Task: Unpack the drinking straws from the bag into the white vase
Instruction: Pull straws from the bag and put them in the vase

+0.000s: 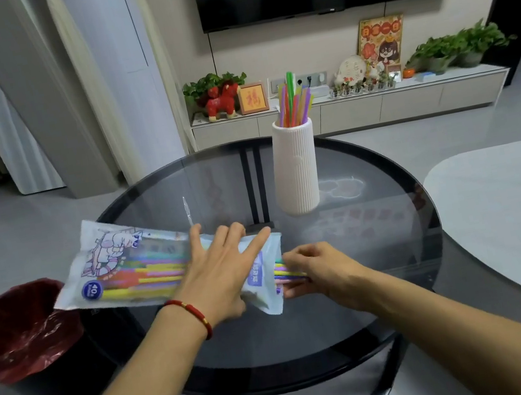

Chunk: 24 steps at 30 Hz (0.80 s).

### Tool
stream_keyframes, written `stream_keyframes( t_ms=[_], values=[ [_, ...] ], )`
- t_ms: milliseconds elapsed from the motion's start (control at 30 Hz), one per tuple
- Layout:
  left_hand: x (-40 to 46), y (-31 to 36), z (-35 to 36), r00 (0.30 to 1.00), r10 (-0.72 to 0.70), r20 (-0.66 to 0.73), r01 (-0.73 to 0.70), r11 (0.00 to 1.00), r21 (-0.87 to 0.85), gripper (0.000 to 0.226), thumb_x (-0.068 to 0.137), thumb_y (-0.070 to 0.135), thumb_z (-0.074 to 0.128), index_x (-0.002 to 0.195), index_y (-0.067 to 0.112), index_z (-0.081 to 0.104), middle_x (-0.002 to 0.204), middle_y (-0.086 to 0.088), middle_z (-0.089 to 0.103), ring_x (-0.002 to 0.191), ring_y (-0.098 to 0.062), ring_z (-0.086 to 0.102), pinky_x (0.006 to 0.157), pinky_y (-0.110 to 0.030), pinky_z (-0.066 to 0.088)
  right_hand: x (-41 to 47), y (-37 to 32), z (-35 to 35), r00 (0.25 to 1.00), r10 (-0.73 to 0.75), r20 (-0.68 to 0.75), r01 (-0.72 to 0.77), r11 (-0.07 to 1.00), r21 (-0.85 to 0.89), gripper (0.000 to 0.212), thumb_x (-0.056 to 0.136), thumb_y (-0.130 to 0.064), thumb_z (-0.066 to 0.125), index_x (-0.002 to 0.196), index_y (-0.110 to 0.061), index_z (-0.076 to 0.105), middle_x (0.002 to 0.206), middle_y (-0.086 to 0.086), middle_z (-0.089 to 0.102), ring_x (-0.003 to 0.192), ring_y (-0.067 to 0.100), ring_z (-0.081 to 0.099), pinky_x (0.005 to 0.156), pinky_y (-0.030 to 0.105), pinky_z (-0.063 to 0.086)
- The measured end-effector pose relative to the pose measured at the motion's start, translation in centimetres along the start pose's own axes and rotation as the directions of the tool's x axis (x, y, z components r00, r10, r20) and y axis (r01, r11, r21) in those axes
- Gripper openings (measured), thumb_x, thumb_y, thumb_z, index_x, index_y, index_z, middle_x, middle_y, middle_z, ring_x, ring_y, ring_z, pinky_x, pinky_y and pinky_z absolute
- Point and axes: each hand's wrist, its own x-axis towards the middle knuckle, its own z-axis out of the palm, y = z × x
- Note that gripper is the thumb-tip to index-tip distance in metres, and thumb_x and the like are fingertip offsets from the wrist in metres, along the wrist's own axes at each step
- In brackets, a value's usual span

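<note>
A printed plastic bag point(125, 269) of coloured drinking straws is held over the left of the round glass table point(382, 245), its open end pointing right. My left hand point(220, 274) grips the bag near that opening, fingers spread across its top. My right hand point(314, 271) pinches the ends of a few straws point(288, 274) that stick out of the bag's mouth. The white ribbed vase point(296, 170) stands upright at the far middle of the table, with several coloured straws point(292, 101) standing in it.
A dark bin with a red liner point(18, 334) stands on the floor at the left. A thin clear plastic strip point(187, 210) lies on the glass behind the bag. A pale oval table point(516, 215) sits at the right. A TV cabinet with plants lines the far wall.
</note>
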Motion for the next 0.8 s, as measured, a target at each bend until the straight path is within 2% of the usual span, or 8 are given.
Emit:
stream_keyframes(
  t_ms=[100,200,333,433,633,700,733,800],
  values=[
    [-0.2,-0.2,0.7,0.993,-0.040,0.109,0.054,0.991,-0.125,0.122,0.066,0.047,0.075,0.154,0.037,-0.009,0.136,-0.002,0.025,0.127,-0.023,0.032,0.112,-0.065,0.012,0.1,0.1,-0.8,0.976,-0.187,-0.113,0.148,0.946,-0.289,0.022,0.102,-0.020,0.063,0.102,0.001,0.070,0.085,0.014,0.077,0.061,0.018,0.072,0.069,0.039,0.066],
    [-0.4,-0.4,1.0,0.981,-0.063,0.182,0.099,0.975,-0.199,0.124,0.065,0.044,0.077,0.154,0.039,-0.010,0.135,0.000,0.024,0.127,-0.021,0.032,0.113,-0.067,0.012,0.1,-0.1,-1.2,0.937,-0.329,-0.119,0.226,0.828,-0.513,0.019,0.100,-0.024,0.068,0.096,-0.006,0.073,0.072,0.004,0.073,0.047,0.005,0.063,0.049,0.022,0.052],
    [-0.6,-0.6,1.3,0.969,-0.088,0.230,0.144,0.960,-0.242,0.127,0.067,0.036,0.076,0.153,0.036,-0.017,0.140,0.001,0.022,0.134,-0.020,0.028,0.113,-0.073,0.005,0.5,-0.2,-2.1,0.880,-0.463,-0.106,0.297,0.709,-0.639,0.011,0.096,-0.023,0.074,0.093,-0.013,0.077,0.073,-0.002,0.072,0.052,0.001,0.064,0.051,0.014,0.051],
    [-0.8,-0.8,1.6,0.959,-0.109,0.263,0.175,0.954,-0.244,0.128,0.068,0.026,0.075,0.152,0.035,-0.021,0.142,0.001,0.020,0.139,-0.020,0.023,0.111,-0.075,0.001,0.8,-0.1,-3.2,0.871,-0.480,-0.102,0.294,0.677,-0.675,0.011,0.093,-0.026,0.077,0.097,-0.017,0.080,0.079,-0.004,0.074,0.062,0.003,0.066,0.056,0.015,0.053],
    [-1.4,-1.5,1.9,0.922,-0.115,0.370,0.215,0.946,-0.241,0.122,0.072,0.019,0.067,0.151,0.036,-0.025,0.161,-0.007,0.000,0.151,-0.027,-0.007,0.109,-0.077,-0.002,1.0,-0.1,-6.1,0.877,-0.406,-0.258,0.276,0.863,-0.422,0.007,0.092,-0.018,0.078,0.088,-0.016,0.083,0.072,0.010,0.074,0.059,0.015,0.056,0.059,0.033,0.050],
    [-1.5,-1.4,1.8,0.900,-0.096,0.426,0.239,0.925,-0.296,0.124,0.070,0.029,0.066,0.149,0.037,-0.028,0.164,-0.007,-0.014,0.151,-0.029,-0.019,0.110,-0.076,-0.005,0.6,-0.6,-6.6,0.868,-0.420,-0.265,0.283,0.857,-0.431,0.007,0.093,-0.019,0.077,0.090,-0.015,0.083,0.073,0.008,0.073,0.060,0.017,0.056,0.057,0.032,0.050],
    [-1.4,-1.3,1.6,0.895,-0.087,0.438,0.253,0.907,-0.337,0.121,0.068,0.043,0.064,0.150,0.037,-0.026,0.165,-0.006,-0.016,0.151,-0.029,-0.021,0.110,-0.076,-0.006,0.4,-0.8,-6.8,0.860,-0.441,-0.255,0.284,0.831,-0.479,0.008,0.093,-0.020,0.077,0.093,-0.015,0.083,0.075,0.008,0.074,0.060,0.017,0.057,0.057,0.031,0.051],
    [-1.0,-0.7,1.1,0.908,-0.105,0.406,0.292,0.853,-0.432,0.112,0.066,0.072,0.048,0.155,0.036,-0.010,0.167,-0.002,-0.009,0.152,-0.024,-0.016,0.111,-0.074,-0.007,0.0,-1.4,-6.8,0.854,-0.472,-0.218,0.289,0.780,-0.554,0.012,0.093,-0.022,0.076,0.098,-0.014,0.082,0.082,0.008,0.076,0.063,0.015,0.060,0.056,0.027,0.054]
  ],
)
